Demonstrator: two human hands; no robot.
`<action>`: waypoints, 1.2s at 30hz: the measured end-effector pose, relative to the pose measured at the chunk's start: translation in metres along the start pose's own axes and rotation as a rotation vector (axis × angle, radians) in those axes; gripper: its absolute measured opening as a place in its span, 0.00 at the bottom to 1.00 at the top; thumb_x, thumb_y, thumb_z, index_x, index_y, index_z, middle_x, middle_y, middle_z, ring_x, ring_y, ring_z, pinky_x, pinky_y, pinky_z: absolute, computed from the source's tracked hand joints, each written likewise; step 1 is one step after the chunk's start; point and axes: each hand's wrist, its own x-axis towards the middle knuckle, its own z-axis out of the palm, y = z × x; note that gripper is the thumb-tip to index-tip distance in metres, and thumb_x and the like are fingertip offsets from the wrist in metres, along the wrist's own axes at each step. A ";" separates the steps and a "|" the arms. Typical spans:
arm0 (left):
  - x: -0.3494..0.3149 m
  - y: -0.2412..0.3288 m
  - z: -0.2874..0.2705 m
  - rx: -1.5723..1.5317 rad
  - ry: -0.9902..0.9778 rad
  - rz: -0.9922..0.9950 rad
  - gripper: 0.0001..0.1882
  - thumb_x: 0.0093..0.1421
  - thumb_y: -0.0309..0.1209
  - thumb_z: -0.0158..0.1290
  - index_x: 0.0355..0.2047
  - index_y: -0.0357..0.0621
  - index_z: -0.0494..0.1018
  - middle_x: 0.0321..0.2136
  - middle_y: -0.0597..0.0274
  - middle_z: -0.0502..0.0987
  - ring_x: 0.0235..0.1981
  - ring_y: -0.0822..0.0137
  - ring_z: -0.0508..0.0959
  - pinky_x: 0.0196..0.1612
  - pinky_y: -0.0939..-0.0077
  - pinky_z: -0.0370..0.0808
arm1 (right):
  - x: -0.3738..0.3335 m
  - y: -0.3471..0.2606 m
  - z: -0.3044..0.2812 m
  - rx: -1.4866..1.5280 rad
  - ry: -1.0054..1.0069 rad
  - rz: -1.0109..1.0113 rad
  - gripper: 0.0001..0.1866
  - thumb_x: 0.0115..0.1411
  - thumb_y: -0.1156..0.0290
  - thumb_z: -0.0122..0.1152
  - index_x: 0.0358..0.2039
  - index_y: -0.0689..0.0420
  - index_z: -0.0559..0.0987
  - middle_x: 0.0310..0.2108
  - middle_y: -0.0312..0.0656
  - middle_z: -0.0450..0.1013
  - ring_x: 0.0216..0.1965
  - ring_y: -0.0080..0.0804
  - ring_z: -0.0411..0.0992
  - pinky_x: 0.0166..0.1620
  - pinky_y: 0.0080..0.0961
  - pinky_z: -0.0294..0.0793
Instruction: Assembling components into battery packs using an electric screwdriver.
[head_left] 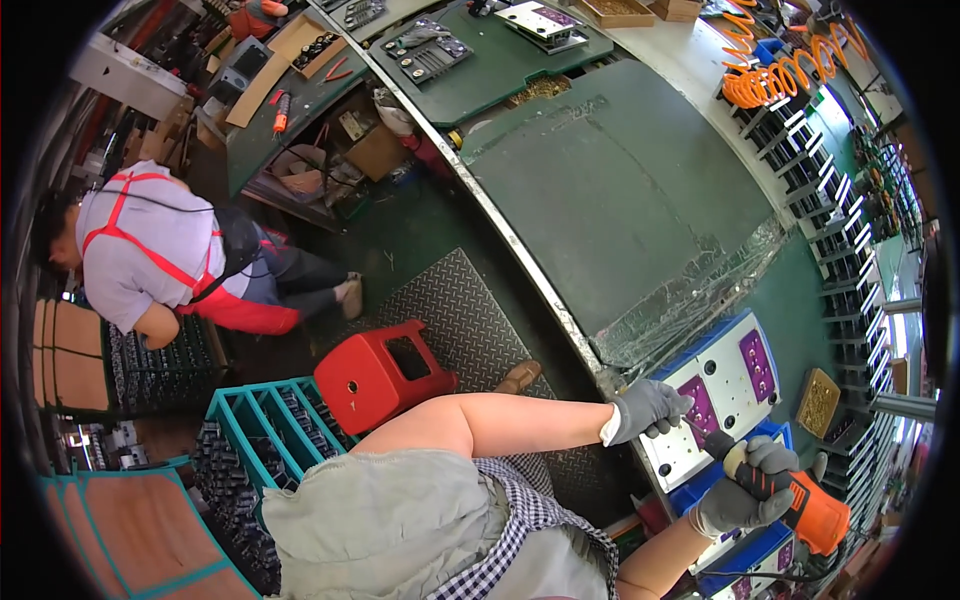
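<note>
Watching an orange drill over a white panel, lower right of the frame.
From my remote seat I see the right hand wrapped around the drill, bit aimed at a purple patch on the panel. The left hand is curled right by the tip, can't tell if it's pinching anything. Red stool sits left of center.

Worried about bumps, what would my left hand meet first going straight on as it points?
Your left hand would probably meet the nearest purple plate on the white panel first, though depth is unclear.
</note>
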 end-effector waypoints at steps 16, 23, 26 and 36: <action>-0.009 0.027 -0.022 -0.297 -0.201 -0.040 0.18 0.64 0.47 0.57 0.33 0.45 0.71 0.22 0.67 0.72 0.18 0.75 0.70 0.19 0.82 0.66 | 0.016 0.011 0.024 0.054 -0.001 -0.046 0.42 0.60 0.49 0.62 0.66 0.56 0.56 0.23 0.38 0.67 0.22 0.33 0.67 0.34 0.39 0.75; -0.012 0.025 -0.025 -0.229 -0.229 0.010 0.19 0.65 0.48 0.54 0.35 0.44 0.72 0.23 0.67 0.72 0.19 0.75 0.68 0.21 0.83 0.67 | 0.012 0.001 0.030 0.065 -0.022 -0.016 0.44 0.59 0.52 0.67 0.67 0.55 0.53 0.27 0.43 0.75 0.30 0.40 0.77 0.39 0.45 0.82; -0.012 0.025 -0.031 -0.196 -0.241 0.042 0.19 0.67 0.48 0.53 0.39 0.43 0.72 0.24 0.67 0.72 0.22 0.76 0.69 0.24 0.83 0.68 | 0.011 0.003 0.038 0.026 0.038 0.008 0.44 0.59 0.52 0.67 0.66 0.56 0.52 0.27 0.43 0.76 0.30 0.39 0.77 0.40 0.44 0.82; -0.022 0.025 -0.049 -0.162 -0.267 -0.167 0.20 0.70 0.27 0.43 0.59 0.28 0.61 0.44 0.52 0.72 0.36 0.69 0.74 0.42 0.72 0.75 | 0.036 0.075 0.010 -0.171 0.132 -0.129 0.31 0.56 0.81 0.53 0.59 0.66 0.54 0.27 0.42 0.76 0.29 0.33 0.78 0.42 0.36 0.82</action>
